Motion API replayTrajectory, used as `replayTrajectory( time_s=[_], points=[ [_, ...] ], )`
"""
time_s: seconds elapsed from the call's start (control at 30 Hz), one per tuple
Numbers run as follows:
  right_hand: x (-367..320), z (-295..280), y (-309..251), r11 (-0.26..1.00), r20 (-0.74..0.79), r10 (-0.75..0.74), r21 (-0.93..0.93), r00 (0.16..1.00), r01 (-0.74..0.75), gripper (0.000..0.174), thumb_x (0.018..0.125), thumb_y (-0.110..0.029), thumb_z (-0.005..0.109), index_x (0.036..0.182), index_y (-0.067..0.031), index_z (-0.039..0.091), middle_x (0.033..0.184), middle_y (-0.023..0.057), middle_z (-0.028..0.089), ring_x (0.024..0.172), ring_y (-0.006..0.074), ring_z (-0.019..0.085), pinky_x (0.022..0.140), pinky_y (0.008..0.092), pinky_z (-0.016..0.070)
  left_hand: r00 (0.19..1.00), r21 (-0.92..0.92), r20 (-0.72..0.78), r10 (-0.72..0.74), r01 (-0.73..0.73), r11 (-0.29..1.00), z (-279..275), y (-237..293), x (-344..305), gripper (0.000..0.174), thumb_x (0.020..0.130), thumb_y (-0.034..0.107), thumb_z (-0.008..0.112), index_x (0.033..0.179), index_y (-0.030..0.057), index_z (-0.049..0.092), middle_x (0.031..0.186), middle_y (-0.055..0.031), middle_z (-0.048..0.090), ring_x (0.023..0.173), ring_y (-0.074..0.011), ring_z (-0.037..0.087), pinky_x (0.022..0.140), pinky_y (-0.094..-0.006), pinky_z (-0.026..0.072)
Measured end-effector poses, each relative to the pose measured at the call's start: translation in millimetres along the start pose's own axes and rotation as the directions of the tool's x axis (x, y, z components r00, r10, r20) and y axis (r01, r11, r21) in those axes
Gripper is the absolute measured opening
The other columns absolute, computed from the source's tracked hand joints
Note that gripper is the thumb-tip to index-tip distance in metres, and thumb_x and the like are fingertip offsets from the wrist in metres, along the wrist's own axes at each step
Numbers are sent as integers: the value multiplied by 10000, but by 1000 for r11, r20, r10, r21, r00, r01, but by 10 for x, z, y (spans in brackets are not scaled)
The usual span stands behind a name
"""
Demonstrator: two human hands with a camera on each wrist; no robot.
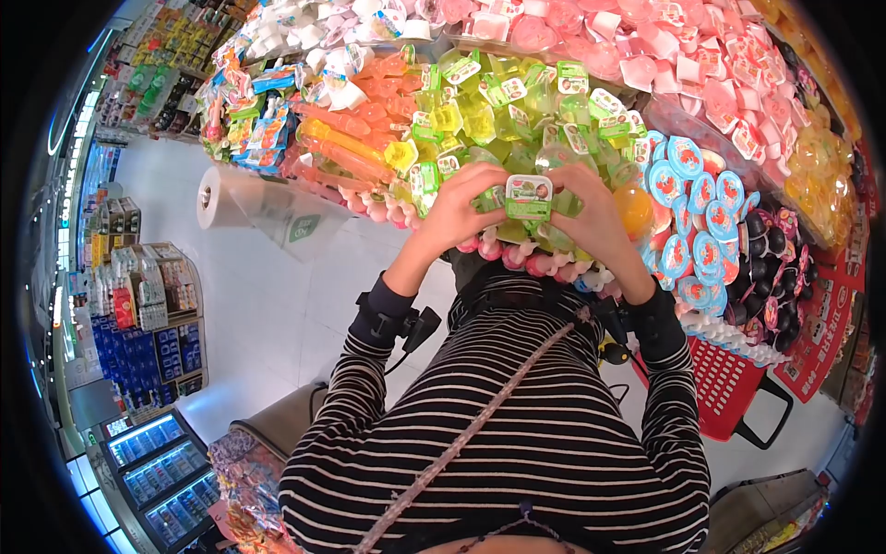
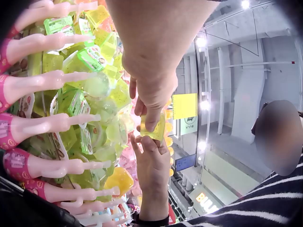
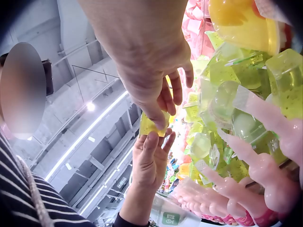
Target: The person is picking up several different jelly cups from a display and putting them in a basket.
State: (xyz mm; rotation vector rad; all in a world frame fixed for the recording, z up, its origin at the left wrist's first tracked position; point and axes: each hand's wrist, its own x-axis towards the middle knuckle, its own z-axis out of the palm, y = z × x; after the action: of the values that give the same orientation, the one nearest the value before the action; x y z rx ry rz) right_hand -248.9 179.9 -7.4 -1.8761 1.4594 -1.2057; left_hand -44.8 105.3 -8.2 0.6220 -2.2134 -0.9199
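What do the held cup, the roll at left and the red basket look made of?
Held cup: likely thin plastic, glossy; its yellow-green walls look translucent. Its printed lid could be film or foil.
Roll: probably thin plastic film; the floor shows through its loose sheet.
Red basket: probably molded plastic, uniformly colored with regular holes; sheen unclear.

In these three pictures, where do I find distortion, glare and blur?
Head view: strong fisheye curving, dark rounded corners, the held jelly cup fairly clear; left wrist: ceiling lights glare, an oval blurred patch at right; right wrist: a bright light strip overhead, a similar blurred patch at left.
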Motion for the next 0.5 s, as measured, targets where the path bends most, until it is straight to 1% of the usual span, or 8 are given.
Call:
replayTrajectory(
  time_s=[0.13, 0.2, 0.33, 0.4, 0.5],
  points=[
    [-19, 12, 25, 1000, 0, -12, -8, 1000, 12, 357, 609, -42, 660, 956, -39, 581, 879, 81, 561, 846, 253, 537, 805, 357, 421, 999, 56, 31, 41, -43, 997, -28, 41, 40, 426, 574, -43, 688, 985, 9, 586, 960, -134, 584, 917, -287, 566, 814, -335, 449],
    [-26, 17, 33, 1000, 5, -8, -9, 1000, 8, 360, 608, -42, 658, 960, -36, 583, 885, 84, 564, 854, 256, 536, 811, 360, 419, 996, 72, 59, 63, -68, 995, -31, 34, 55, 426, 568, -20, 711, 975, 18, 589, 961, -136, 583, 932, -296, 560, 823, -345, 448],
    [-34, 17, 74, 996, 12, -54, -66, 998, 55, 363, 615, -83, 684, 961, -31, 587, 934, 94, 579, 910, 273, 538, 833, 361, 418, 996, 102, 68, 63, -69, 992, -21, 19, 50, 427, 564, -1, 728, 968, 24, 591, 967, -131, 586, 938, -295, 562, 823, -352, 452],
    [-36, 13, 77, 995, 18, -64, -80, 998, 65, 366, 617, -101, 696, 960, -30, 589, 950, 96, 583, 930, 279, 537, 843, 364, 417, 997, 87, 45, 65, -69, 994, -11, 17, 46, 370, 594, 35, 719, 941, 58, 591, 913, -90, 591, 906, -286, 559, 796, -362, 440],
    [-36, 8, 68, 991, 28, -71, -110, 997, 74, 374, 617, -134, 712, 956, -31, 592, 968, 95, 589, 949, 282, 537, 857, 370, 412, 998, 86, 48, 50, -54, 995, -7, 5, 32, 365, 597, 36, 717, 938, 57, 590, 913, -90, 590, 905, -286, 557, 793, -358, 441]
  ],
)
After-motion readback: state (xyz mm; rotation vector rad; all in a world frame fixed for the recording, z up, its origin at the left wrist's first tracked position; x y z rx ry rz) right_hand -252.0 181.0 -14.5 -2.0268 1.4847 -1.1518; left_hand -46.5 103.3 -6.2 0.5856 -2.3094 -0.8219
